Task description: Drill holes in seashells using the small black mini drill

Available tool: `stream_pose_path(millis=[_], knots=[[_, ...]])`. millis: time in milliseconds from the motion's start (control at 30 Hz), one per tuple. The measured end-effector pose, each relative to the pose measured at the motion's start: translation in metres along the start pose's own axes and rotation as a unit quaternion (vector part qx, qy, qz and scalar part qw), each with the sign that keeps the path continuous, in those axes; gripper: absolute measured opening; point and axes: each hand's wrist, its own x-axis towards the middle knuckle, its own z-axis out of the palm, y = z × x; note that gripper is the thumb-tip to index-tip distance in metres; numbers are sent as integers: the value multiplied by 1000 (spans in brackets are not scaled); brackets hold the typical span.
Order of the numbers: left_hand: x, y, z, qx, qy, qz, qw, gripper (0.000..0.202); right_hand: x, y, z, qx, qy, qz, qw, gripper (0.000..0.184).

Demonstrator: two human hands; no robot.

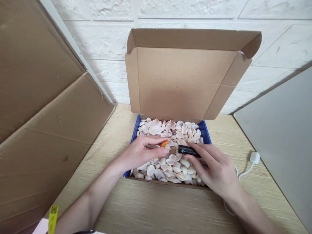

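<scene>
Nearest: a yellow printed strip (53,219) at the lower left, beside the worker's left forearm. Beyond it, the bare front of a pale wooden desk (146,208).

Two hands at work, apart from each other, over a blue-sided box (206,131). Left hand (142,151) pinches a small orange piece (164,143) between thumb and fingers, above the middle of the box. Right hand (216,165) is closed round a black pen-shaped tool (188,150), its brass-coloured tip (174,148) aimed at the orange piece, just beside the left thumb. Contact between tip and piece: cannot tell.

My reading of the step: piece and tool being lined up, tip to surface. The next move seems to call for a firm left pinch, a small steady advance from the right, and the left thumb kept clear of the tip. A slip would likely drop the piece among the shells (170,167), which fill the box below, pale and loosely heaped.

Around: cardboard lid (180,81) raised at the back, before a white brick-patterned wall (182,9). Tall cardboard panel (36,81) to the left, grey-white panel (280,136) to the right; between them the elbows have limited room. White cord (247,171) with a white block (255,158) lies on the desk, passing near the right wrist; a possible snag. Whether it joins the tool, cannot tell; the right hand hides that end.
</scene>
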Motion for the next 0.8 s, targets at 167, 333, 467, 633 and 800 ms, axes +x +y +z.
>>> stream_pose_path(millis=[167,333,467,633,800], knots=[[0,1,0,0,0,2,1000,43,-1,-1,-2,0,12,-5,1000,33],[0,4,0,-3,-19,-12,1000,44,2,-2,-4,-2,47,-23,999,38],[0,2,1,-13,-22,-25,999,44,4,-3,-6,-21,56,-21,998,37],[0,0,1,-22,-35,-31,999,42,3,-3,-7,-24,66,-26,997,36],[0,2,0,-19,-38,-28,999,43,4,-4,-8,-24,68,-24,997,36]])
